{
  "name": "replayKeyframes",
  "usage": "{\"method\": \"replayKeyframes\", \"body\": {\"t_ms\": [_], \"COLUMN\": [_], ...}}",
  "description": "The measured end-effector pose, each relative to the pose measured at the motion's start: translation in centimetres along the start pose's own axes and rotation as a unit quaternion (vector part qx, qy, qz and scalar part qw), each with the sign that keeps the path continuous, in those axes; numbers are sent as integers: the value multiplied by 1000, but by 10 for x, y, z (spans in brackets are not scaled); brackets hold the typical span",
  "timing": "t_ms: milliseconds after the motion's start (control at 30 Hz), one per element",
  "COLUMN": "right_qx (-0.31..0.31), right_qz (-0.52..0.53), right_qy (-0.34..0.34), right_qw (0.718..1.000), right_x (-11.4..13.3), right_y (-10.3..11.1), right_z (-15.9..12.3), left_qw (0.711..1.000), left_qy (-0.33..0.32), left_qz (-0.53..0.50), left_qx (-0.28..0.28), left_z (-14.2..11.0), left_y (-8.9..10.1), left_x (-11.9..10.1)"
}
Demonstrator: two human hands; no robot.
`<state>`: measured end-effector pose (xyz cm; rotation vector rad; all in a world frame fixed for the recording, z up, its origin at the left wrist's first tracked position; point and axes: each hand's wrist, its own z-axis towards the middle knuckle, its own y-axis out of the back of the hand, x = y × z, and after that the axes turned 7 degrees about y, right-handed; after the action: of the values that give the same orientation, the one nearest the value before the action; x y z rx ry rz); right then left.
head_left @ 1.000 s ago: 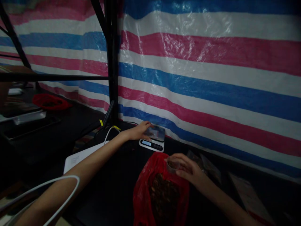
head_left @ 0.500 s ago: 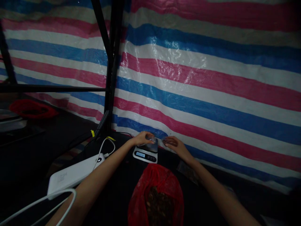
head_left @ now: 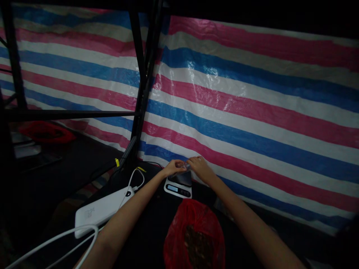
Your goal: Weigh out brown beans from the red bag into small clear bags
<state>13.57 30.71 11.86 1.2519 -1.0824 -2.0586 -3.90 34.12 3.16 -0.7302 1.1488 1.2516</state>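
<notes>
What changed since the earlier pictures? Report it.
The right hand moved from above the red plastic bag forward to the digital kitchen scale, taking the small clear cup with it. The left hand lifted off the scale's top, and both hands now hold the cup together above the scale's far edge. The scale, bag and white power bank stayed in place.

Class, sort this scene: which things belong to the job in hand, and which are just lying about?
In use: left hand, right hand, clear plastic cup between them, digital kitchen scale, red plastic bag of brown pieces.

Lying about: white power bank, white cable, distant red bundle.
</notes>
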Motion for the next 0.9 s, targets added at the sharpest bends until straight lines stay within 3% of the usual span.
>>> {"method": "replayKeyframes", "body": {"t_ms": [67, 133, 267, 367, 433, 500, 700, 800, 900], "right_qx": [1, -12, -17, 58, 109, 141, 149, 140, 136], "right_qz": [-47, -39, 143, 282, 321, 320, 274, 286, 290], "right_qy": [12, -25, -97, -58, -46, -46, -18, 5, 10], "right_qw": [999, 999, 985, 956, 939, 936, 950, 948, 947], "right_x": [-1, 0, 20, 52, 72, 87, 103, 108, 115], "right_y": [11, 25, 63, 88, 96, 95, 70, 64, 63], "right_z": [-1, -8, -43, -83, -107, -126, -138, -131, -125], "left_qw": [1000, 1000, 995, 977, 957, 938, 877, 873, 877], "left_qy": [-5, -7, -12, -37, -62, -78, -50, -2, 40], "left_qz": [14, 23, 103, 210, 276, 333, 467, 457, 444], "left_qx": [4, 9, 8, -19, -55, -62, 99, 168, 177], "left_z": [1, 2, -4, -16, -32, -55, -168, -224, -256], "left_y": [-1, -1, -5, -13, -20, -27, -36, -46, -63], "left_x": [0, -1, -7, -17, -30, -49, -108, -112, -99]}}
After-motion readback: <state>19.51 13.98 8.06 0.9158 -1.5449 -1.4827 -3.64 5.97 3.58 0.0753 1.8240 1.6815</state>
